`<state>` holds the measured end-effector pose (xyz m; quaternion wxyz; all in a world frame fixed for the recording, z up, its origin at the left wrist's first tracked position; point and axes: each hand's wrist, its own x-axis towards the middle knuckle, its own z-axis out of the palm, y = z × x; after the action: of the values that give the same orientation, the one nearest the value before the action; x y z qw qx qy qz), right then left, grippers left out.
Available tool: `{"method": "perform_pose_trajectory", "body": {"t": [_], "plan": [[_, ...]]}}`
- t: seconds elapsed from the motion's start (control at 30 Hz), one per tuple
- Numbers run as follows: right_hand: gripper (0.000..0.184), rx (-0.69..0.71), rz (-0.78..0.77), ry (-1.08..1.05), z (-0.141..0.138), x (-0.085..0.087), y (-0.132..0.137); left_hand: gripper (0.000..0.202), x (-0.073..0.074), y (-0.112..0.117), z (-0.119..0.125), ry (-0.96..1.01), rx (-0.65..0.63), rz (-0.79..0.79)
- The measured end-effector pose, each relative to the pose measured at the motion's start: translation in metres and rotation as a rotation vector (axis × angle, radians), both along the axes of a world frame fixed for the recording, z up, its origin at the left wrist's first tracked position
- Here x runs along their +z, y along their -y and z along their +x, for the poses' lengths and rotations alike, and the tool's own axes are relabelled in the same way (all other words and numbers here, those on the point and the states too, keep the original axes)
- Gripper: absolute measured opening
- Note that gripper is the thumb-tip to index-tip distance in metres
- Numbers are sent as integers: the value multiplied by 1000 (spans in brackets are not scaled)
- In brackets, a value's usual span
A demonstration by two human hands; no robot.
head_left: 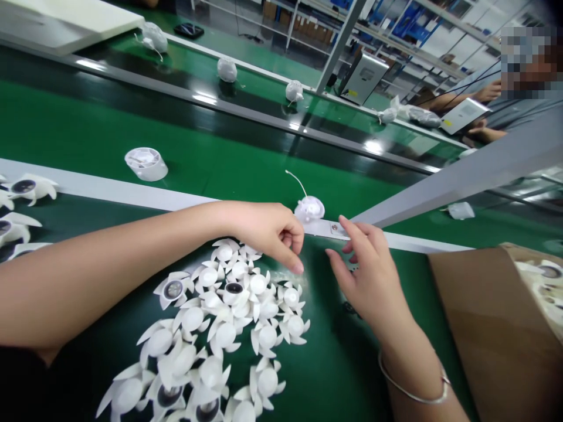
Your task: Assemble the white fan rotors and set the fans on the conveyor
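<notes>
My left hand (275,234) is over the edge of the pile, fingers loosely curled and thumb apart, with nothing visible in it. Just beyond its fingertips a white plastic part (310,208) with a thin upright wire rests at the belt's near rail. I cannot tell whether the hand touches it. My right hand (367,264) is to the right of that part, fingers spread and empty. Below my left hand lie many small white fan blades (224,334), some turned over to show dark round hubs. A small dark piece (349,308) lies partly hidden behind my right hand.
A white oval housing (146,164) sits on the green conveyor belt (211,155). Wrapped white parts (227,70) lie on the farther belt. A grey post (453,173) slants across the right. A cardboard box (475,316) holds more blades. A co-worker's arm (486,94) shows beyond.
</notes>
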<state>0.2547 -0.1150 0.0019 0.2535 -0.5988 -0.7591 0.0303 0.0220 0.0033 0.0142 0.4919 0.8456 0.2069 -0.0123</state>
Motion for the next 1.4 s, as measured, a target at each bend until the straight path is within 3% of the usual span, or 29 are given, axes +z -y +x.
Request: {"method": "perform_pose_trajectory", "body": {"t": [0.13, 0.23, 0.3, 0.47, 0.63, 0.77, 0.87, 1.1, 1.17, 1.33, 1.4], "plan": [[11, 91, -322, -42, 17, 19, 8, 48, 12, 26, 7, -8, -70, 179], [17, 187, -596, 27, 30, 28, 16, 46, 13, 38, 11, -36, -128, 199], [20, 230, -671, 70, 34, 28, 21, 38, 11, 40, 12, -59, -142, 178], [23, 271, -674, 123, 32, 21, 29, 22, 4, 35, 12, -14, -165, 143], [24, 229, -685, 187, 24, 17, 32, 23, 1, 31, 12, 36, -190, 154], [21, 135, -553, 345, 16, 11, 39, 37, 0, 29, 14, -4, -111, 265], [20, 58, -499, 502, 11, 6, 46, 34, 2, 27, 14, -34, -108, 357], [18, -71, -625, 623, -7, 14, 40, 25, 7, 26, 10, 65, -177, 328], [17, -109, -683, 631, -11, 19, 36, 25, 5, 25, 10, 104, -171, 400], [20, -100, -807, 544, -3, 24, 37, 33, -1, 24, 11, 132, -143, 765], [22, -70, -824, 477, 7, 24, 38, 31, 0, 24, 11, 144, -166, 791]]}}
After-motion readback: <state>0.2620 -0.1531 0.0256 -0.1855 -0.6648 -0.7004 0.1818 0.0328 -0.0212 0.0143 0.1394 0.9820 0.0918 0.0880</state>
